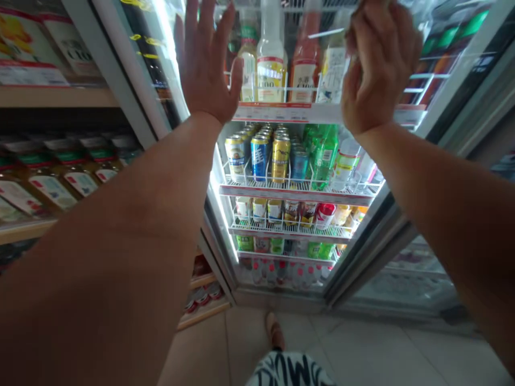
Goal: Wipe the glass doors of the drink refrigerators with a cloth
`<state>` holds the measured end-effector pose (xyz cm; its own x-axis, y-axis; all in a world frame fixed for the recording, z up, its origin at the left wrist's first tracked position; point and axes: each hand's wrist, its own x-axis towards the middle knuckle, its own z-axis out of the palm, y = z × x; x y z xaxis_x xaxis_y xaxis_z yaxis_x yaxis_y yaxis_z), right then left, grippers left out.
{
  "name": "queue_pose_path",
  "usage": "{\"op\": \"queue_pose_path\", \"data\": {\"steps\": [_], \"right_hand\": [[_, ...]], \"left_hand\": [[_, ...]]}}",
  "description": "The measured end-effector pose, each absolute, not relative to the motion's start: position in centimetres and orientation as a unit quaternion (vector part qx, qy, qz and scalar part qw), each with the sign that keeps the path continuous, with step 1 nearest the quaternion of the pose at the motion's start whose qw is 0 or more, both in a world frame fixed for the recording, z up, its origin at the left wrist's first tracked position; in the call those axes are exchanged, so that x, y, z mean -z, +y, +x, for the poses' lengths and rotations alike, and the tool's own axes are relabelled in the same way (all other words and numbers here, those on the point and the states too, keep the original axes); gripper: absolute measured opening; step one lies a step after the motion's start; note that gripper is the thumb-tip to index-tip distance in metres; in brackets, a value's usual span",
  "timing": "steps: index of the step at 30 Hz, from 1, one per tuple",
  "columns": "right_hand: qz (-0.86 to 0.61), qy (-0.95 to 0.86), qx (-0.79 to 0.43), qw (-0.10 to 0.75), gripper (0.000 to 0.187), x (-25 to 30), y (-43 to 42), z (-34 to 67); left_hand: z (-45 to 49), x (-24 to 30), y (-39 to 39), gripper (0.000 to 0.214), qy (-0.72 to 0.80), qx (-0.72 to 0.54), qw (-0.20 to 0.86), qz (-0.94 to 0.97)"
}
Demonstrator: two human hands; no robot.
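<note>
My left hand (211, 64) is raised before the upper shelf of a lit drinks fridge, its fingers spread and nothing in it. Behind it stand a clear bottle (271, 64) with a yellow-and-white label and a red-pink bottle (304, 64). Higher on the right, my right hand (380, 67) is closed with its fingers curled, in front of the same shelf. A small brownish patch shows at its fingertips, cut by the top edge of the view; I cannot make out what it is. A bottle with a pale label (332, 75) is just left of that hand.
Lower fridge shelves hold gold cans (280, 158), blue cans (259, 158) and green bottles (325, 155). To the left, a wooden shelf (60, 97) carries bottles. A metal door frame (370, 252) runs along the right. Below is a tiled floor (205, 348) with a foot (275, 331).
</note>
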<state>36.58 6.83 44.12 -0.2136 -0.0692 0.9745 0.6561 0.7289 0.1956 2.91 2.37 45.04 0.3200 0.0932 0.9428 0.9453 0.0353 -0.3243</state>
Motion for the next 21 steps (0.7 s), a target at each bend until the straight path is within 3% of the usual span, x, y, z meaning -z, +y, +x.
{"op": "queue_pose_path", "data": {"steps": [2, 6, 7, 9, 13, 15, 21], "right_hand": [[-0.152, -0.761, 0.312, 0.548, 0.059, -44.1, 6.9, 36.3], [-0.039, -0.897, 0.335, 0.285, 0.057, -45.2, 6.0, 35.3], [-0.041, -0.901, 0.349, 0.254, 0.056, -45.8, 5.7, 35.1], [-0.093, -0.873, 0.377, 0.296, 0.054, -46.8, 5.2, 34.8], [-0.244, -0.739, 0.387, 0.495, 0.057, -47.6, 5.1, 34.3], [-0.248, -0.735, 0.393, 0.494, 0.060, -47.2, 5.2, 34.0], [-0.024, -0.899, 0.403, 0.168, 0.059, -46.5, 4.7, 33.4]], "left_hand": [[2.8, -45.1, 2.5, 0.063, -0.442, 0.381, 0.558, -0.590], [2.4, -45.3, 3.1, 0.065, -0.423, 0.379, 0.576, -0.587], [2.4, -45.3, 3.1, 0.065, -0.424, 0.381, 0.577, -0.585], [2.5, -45.1, 2.9, 0.064, -0.434, 0.383, 0.570, -0.583], [2.9, -44.9, 2.4, 0.063, -0.440, 0.380, 0.571, -0.580], [2.7, -45.0, 2.5, 0.064, -0.432, 0.382, 0.572, -0.583], [2.1, -45.3, 3.3, 0.072, -0.407, 0.404, 0.564, -0.594]]}}
